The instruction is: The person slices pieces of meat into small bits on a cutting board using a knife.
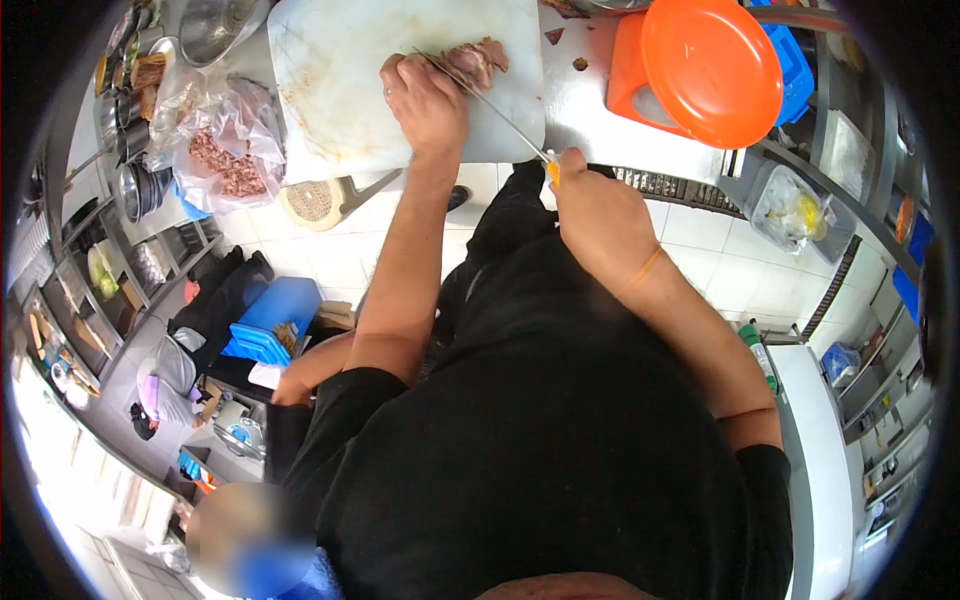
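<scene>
A piece of cooked-looking, brownish-pink meat (477, 62) lies near the far right part of a white cutting board (340, 90). My right hand (603, 208) grips the yellow handle of a knife (510, 122), its long thin blade slanting up and left across the board along the meat's left side. On the other side of the blade, my left hand (428, 105) rests on the board with its fingers curled close to the steel. Whatever lies beneath those fingers is hidden.
Left of the board sits a clear plastic bag (232, 150) of chopped meat, near a metal bowl (212, 28). An orange basin (710, 70) stands at the right. Another person's arm (315, 370) shows behind my left side, near a blue bin (285, 312).
</scene>
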`<state>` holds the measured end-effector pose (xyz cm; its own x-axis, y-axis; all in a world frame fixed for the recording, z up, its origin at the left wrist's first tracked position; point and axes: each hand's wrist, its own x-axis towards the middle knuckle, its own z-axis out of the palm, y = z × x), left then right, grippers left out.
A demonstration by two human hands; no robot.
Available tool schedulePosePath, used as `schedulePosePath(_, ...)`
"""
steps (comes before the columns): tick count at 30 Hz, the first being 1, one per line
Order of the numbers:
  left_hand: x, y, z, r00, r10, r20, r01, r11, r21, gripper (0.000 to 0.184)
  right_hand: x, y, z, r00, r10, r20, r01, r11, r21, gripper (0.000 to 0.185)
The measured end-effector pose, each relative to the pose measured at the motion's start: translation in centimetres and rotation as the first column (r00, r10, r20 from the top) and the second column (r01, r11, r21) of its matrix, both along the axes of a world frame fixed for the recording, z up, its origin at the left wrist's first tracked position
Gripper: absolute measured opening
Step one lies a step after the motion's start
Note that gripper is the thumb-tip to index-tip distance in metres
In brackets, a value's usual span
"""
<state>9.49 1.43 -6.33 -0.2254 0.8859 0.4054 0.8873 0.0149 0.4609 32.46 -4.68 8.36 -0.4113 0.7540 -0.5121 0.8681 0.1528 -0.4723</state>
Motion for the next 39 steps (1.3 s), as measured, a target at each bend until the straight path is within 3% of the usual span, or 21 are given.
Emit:
schedulePosePath(8, 0.2, -0.1, 0.5, 0.999, 0.025, 0.038, -0.024, 0.999, -0.034, 0.014, -3.3, 2.9, -7.6, 0.997, -0.031, -0.076, 0.034, 0.998, 0.049, 0.03)
schedulePosePath(10, -0.2, -0.9, 0.9, 0.998, -0.003, 0.058, 0.005, 0.999, -0.038, 0.014, -3.5, 3.9, -7.0, 0.989, -0.018, -0.149, 0.026, 0.998, 0.052, 0.031)
schedulePosePath(14, -1.6, -0.6, 1.3, 0.986, -0.09, 0.139, 0.094, 0.995, -0.018, 0.016, -2.0, 4.3, -3.3, 0.996, -0.001, -0.093, 0.001, 1.0, 0.001, 0.032)
schedulePosePath(18, -2.9, -1.0, 1.9, 0.962, -0.18, 0.205, 0.19, 0.981, -0.03, 0.018, -1.0, 2.1, 0.3, 0.999, 0.049, -0.018, -0.048, 0.996, 0.072, 0.031)
schedulePosePath(22, -2.9, -1.2, 1.4, 0.974, -0.187, 0.129, 0.19, 0.982, -0.011, 0.021, -0.5, 0.4, 2.0, 0.997, 0.076, 0.029, -0.078, 0.992, 0.094, 0.03)
schedulePosePath(26, -2.5, -1.2, 0.8, 0.987, -0.124, 0.104, 0.13, 0.99, -0.052, 0.023, -0.6, -0.3, 2.9, 0.997, 0.067, 0.038, -0.071, 0.99, 0.121, 0.021)
schedulePosePath(39, -2.8, -0.9, 0.5, 0.991, -0.129, 0.046, 0.131, 0.991, -0.029, 0.023, -2.3, 0.8, 1.0, 0.996, 0.056, 0.068, -0.057, 0.998, 0.017, 0.027)
